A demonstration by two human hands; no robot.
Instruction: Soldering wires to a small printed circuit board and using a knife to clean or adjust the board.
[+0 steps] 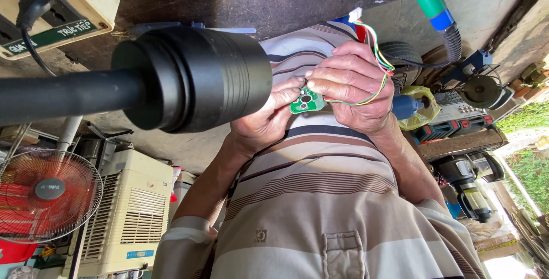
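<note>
green circuit board between both hands

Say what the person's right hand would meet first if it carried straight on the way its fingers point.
The right hand already touches the small green circuit board; past it, probably the left hand, then the black cylinder, though depth is unclear.

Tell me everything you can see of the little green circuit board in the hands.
The circuit board is small and green, with a dark round part at its middle and pale pads near it. It is held flat-on to the camera in front of a striped shirt. The fingers of one hand pinch its one side, and the other hand grips its other side from above. Thin red, green, yellow and white wires run from the board over that hand. Its edges are mostly hidden.
</note>
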